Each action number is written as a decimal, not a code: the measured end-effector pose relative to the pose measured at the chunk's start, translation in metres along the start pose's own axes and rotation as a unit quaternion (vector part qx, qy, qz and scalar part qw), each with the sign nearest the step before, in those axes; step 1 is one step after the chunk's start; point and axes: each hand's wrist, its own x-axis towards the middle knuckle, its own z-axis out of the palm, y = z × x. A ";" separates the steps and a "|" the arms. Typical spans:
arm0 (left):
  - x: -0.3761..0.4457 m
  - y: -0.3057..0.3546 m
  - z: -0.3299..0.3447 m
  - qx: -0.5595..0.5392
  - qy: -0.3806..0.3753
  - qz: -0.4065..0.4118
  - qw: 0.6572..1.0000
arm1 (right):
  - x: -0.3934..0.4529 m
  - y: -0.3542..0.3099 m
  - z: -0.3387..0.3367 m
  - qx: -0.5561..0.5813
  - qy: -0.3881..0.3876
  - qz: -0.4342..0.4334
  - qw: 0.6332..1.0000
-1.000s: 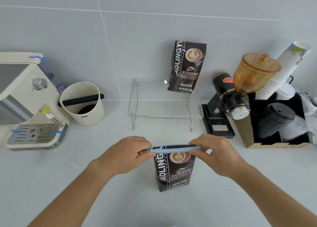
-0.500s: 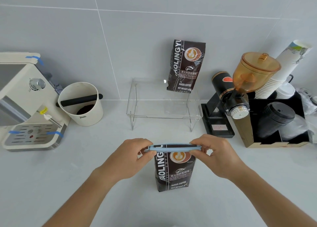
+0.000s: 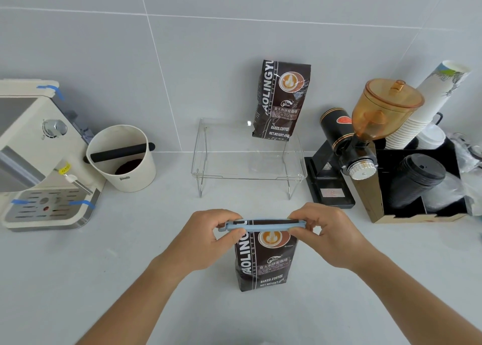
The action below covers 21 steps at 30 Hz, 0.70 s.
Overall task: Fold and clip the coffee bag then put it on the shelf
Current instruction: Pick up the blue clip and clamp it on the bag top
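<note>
Pale grey surface (image 3: 78,279) under a tiled wall, and we stand the coffee bag (image 3: 264,262) upright at the centre. Our left hand (image 3: 206,237) pinches the 9 o'clock end of the blue clip (image 3: 263,226) across the folded top; our right hand (image 3: 331,235) pinches the 3 o'clock end, both grips closed on it. At 12 o'clock the clear shelf (image 3: 247,162) carries a second bag (image 3: 283,101).

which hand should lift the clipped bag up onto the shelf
Probably the right hand: the free space on the shelf lies ahead, and the right grips the clip on the bag as firmly as the left hand.
</note>
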 end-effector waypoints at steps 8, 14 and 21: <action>0.008 0.004 0.015 -0.008 0.001 0.030 1.000 | -0.001 0.003 0.001 -0.004 0.003 0.022 1.000; 0.008 -0.001 0.012 -0.078 -0.011 -0.029 0.996 | -0.001 0.011 0.006 0.072 0.000 0.085 0.994; 0.017 -0.007 0.011 -0.169 -0.028 -0.091 0.981 | -0.011 0.041 0.034 0.226 -0.120 0.195 0.947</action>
